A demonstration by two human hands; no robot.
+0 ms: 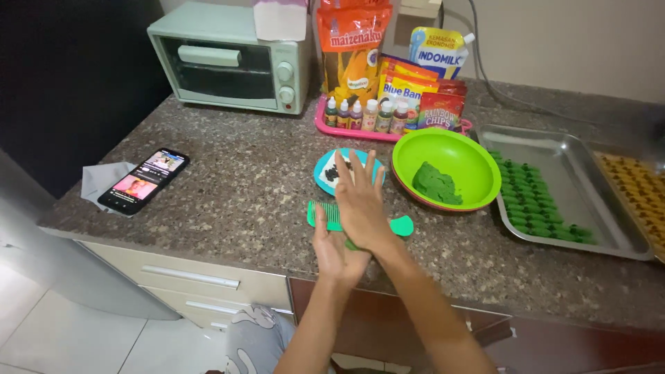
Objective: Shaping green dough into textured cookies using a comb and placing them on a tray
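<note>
Green dough piece (351, 244) is lying pressed between two flat palms, left hand (335, 253) under, right hand (361, 205) over, fingers straight, above the counter (235, 187) edge. One green comb (325, 216) is lying beneath the hands; one blue dish (325, 172), one green bowl (478, 166) and one steel tray (589, 180) are sitting just behind.

speckled polished stone counter (228, 187); beside its green glossy plastic bowl (447, 166), a shiny metal tray (554, 149), matt green dough (436, 183).
</note>
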